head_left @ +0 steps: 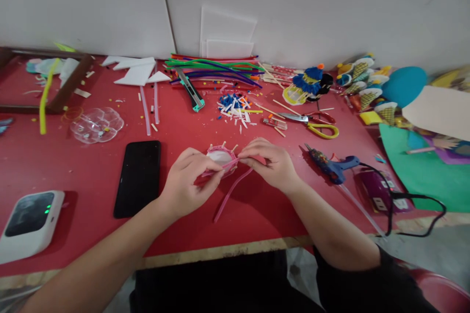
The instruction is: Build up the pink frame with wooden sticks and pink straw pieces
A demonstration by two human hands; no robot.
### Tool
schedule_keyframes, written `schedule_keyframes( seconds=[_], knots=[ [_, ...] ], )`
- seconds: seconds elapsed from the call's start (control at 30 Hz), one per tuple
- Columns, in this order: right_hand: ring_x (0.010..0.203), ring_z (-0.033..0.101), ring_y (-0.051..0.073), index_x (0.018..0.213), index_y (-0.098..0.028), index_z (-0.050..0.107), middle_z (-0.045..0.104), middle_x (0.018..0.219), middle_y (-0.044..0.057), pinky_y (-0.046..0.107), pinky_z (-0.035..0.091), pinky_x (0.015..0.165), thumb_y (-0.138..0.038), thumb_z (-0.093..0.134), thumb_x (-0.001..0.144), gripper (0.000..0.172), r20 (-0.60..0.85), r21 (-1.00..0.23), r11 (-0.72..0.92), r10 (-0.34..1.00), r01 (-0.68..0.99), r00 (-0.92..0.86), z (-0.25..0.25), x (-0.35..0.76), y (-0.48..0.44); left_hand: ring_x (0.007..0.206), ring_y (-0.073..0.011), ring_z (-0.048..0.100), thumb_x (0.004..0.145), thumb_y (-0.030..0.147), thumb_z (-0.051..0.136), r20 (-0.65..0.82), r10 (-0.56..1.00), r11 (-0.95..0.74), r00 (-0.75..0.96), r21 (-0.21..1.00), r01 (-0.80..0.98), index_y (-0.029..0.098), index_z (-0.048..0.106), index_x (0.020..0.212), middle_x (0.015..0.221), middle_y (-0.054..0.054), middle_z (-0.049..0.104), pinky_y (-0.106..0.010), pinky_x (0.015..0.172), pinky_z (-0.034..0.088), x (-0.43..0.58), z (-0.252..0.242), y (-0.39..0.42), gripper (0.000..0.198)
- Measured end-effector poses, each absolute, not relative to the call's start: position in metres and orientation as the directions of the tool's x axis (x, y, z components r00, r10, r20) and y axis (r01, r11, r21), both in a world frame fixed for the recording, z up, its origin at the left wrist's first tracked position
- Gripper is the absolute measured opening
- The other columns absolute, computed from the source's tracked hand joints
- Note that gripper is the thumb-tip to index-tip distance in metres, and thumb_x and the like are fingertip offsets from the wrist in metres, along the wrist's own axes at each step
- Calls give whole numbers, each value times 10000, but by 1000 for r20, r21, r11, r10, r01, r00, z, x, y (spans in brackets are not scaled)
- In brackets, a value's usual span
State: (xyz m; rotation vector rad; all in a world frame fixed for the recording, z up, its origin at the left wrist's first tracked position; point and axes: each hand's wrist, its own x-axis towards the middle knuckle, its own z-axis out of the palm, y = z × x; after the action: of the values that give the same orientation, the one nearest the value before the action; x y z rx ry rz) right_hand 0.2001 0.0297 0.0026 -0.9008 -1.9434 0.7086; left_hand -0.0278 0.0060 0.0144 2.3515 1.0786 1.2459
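Note:
My left hand (185,181) pinches a small round white piece wrapped in pink, the little basket (221,156), with short sticks standing up around its rim. My right hand (271,162) is closed on a pink pipe cleaner (231,193) right beside the basket; its loose end trails down toward me over the red table (91,176). Both hands meet at the basket near the middle of the table.
A black phone (138,176) lies left of my hands, a white device (29,222) at the near left. A blue glue gun (332,166) with cable and yellow-handled scissors (316,124) lie right. Pipe cleaners (213,69), cut scraps (235,106), a clear tray (96,124) and paper crafts (363,88) sit behind.

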Motion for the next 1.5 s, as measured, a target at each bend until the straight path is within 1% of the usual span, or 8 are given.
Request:
schedule_keyframes(
  seconds=[0.27,0.47,0.67,0.9,1.07,1.27,1.4,1.5],
  knots=[
    [896,636,180,859,-232,720,684,901,41,361,507,844,-188,661,877,76,461,-715,588,803,377,-379,5,199,29,704,-160,559,855,159,629,526,727,-680,442,465,566,193,620,849,778,-8,699,-304,702,473,-35,24,7,35],
    [949,620,184,844,-232,711,636,948,42,392,500,899,-214,678,858,40,404,-748,566,802,345,-439,6,199,28,699,-189,575,864,207,622,404,748,-663,527,406,629,180,654,885,766,-27,703,-331,698,470,-40,28,3,47],
    [947,617,187,851,-235,711,630,944,42,401,499,907,-241,677,858,35,377,-759,547,811,353,-448,2,197,29,669,-188,578,880,221,614,415,744,-665,524,378,644,182,671,876,741,-25,706,-325,667,468,-40,26,0,70],
    [973,610,197,888,-226,706,629,973,50,414,473,938,-232,680,842,53,390,-777,548,806,311,-445,6,198,28,679,-184,581,875,224,615,380,749,-662,543,417,623,184,665,853,746,-21,707,-315,662,471,-41,25,2,68],
    [983,611,197,910,-234,688,627,999,52,405,480,931,-218,611,865,91,381,-834,468,871,292,-310,11,209,30,672,-185,598,864,230,611,405,747,-663,527,408,627,190,662,817,733,-26,706,-317,660,484,-43,24,4,80],
    [835,633,180,812,-225,667,673,855,28,340,513,782,-228,583,835,88,363,-835,376,925,403,-111,10,217,38,651,-187,590,853,220,614,421,731,-681,537,388,622,191,643,793,709,-21,695,-324,643,484,-42,24,3,72],
    [715,636,173,857,-209,677,711,821,28,306,490,653,-251,585,833,104,325,-737,200,942,645,80,20,245,50,650,-183,591,850,207,615,443,721,-690,532,394,607,190,639,792,712,-22,696,-316,639,479,-42,24,3,65],
    [722,640,201,884,-195,695,721,818,63,337,478,692,-185,586,828,124,321,-471,9,933,882,162,30,285,62,647,-178,591,850,210,617,441,728,-684,526,400,610,191,633,772,700,-18,694,-305,634,475,-42,25,3,82]
  ],
)
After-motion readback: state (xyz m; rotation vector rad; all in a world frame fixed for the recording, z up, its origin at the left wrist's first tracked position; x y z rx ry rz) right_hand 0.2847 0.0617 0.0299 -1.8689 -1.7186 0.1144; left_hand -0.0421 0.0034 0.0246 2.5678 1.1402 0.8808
